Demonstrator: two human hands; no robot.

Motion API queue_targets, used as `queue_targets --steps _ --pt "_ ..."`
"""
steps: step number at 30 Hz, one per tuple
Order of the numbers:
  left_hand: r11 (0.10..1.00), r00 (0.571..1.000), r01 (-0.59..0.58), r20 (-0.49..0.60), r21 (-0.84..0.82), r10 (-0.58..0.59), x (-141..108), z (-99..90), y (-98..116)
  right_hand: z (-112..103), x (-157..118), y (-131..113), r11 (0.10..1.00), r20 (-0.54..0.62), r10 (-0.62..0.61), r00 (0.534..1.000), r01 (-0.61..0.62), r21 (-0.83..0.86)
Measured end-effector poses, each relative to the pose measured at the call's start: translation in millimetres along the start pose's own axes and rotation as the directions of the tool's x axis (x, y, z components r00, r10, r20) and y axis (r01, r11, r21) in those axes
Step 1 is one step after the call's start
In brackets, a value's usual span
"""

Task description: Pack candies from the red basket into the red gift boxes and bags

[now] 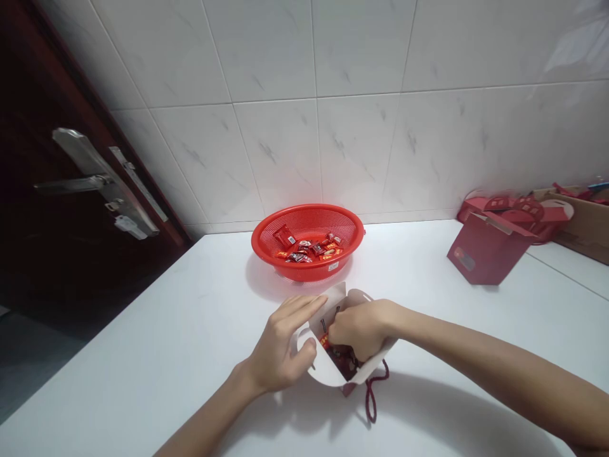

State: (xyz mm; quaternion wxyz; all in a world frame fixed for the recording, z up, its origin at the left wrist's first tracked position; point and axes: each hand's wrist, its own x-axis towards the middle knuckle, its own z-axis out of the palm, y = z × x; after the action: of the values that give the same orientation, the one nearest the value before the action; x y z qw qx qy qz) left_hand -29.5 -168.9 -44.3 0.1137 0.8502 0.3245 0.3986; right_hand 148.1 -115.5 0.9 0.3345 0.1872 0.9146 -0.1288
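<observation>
A small gift box (328, 374) with white inner flaps and a dark red cord (371, 400) stands opened on the white table. My left hand (285, 343) grips its left flap, thumb on the inner side and fingers stretched along the far edge. My right hand (361, 327) reaches down inside with curled fingers; the fingertips, and whatever they hold, are hidden. Red and orange wrapped snacks (324, 341) show in the box beside that hand. Just behind the box sits a red plastic basket (309, 273) with several small wrapped snacks (311, 249) in it.
At the right stands a dark red box (485, 251), with folded red boxes (516, 206) behind it. Farther right is a cardboard carton (585, 228). A tiled wall (276, 146) borders the table (200, 317) at the back; a dark door (42, 254) is at left.
</observation>
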Motion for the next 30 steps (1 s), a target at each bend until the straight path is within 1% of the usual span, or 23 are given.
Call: queue_targets --steps 3,5,12,14,16,19,22,24,27,30 --pt "0.999 1.000 0.008 -0.003 -0.037 -0.008 -2.3 0.7 -1.5 -0.5 2.7 2.4 0.999 0.016 -0.024 1.000 0.023 0.041" --pt "0.998 1.000 0.013 0.001 -0.057 -0.013 -3.0 0.8 -1.3 -2.1 2.6 -1.1 0.999 0.014 -0.007 1.000 0.006 0.044" --pt "0.996 1.000 0.016 -0.010 -0.084 -0.017 -6.0 0.3 -1.2 -4.7 -6.4 -23.4 0.991 -0.024 0.114 0.993 -0.116 -0.062" --pt "0.996 1.000 0.021 -0.009 -0.085 -0.022 -6.6 0.0 -1.1 -3.6 -8.9 -25.4 0.990 -0.061 0.119 0.991 -0.123 -0.070" --pt "0.996 1.000 0.027 -0.012 -0.083 -0.028 -7.0 0.2 -0.8 -2.4 -10.4 -24.9 0.993 -0.079 0.094 0.992 -0.099 -0.064" --pt "0.995 0.999 0.035 -0.008 -0.098 -0.036 -7.6 1.4 -0.3 -1.5 -11.0 -21.7 0.997 -0.036 0.071 0.997 -0.071 -0.015" --pt "0.991 0.999 0.028 -0.013 -0.128 -0.030 -8.5 3.1 0.4 -1.3 -10.5 -18.1 0.991 0.002 0.105 0.994 -0.105 0.081" --pt "0.990 0.999 0.031 -0.021 -0.137 -0.035 -9.2 4.1 1.0 -1.0 -10.2 -17.6 0.989 0.001 0.110 0.994 -0.110 0.103" --pt "0.988 0.998 0.062 -0.018 -0.140 -0.065 -9.7 5.1 2.6 -1.2 -9.9 -22.0 0.996 0.050 0.092 0.995 -0.093 0.019" --pt "0.986 0.997 0.076 -0.014 -0.145 -0.079 -9.2 6.1 4.4 -2.9 -9.8 -31.0 0.991 0.114 0.121 0.986 -0.114 -0.065"
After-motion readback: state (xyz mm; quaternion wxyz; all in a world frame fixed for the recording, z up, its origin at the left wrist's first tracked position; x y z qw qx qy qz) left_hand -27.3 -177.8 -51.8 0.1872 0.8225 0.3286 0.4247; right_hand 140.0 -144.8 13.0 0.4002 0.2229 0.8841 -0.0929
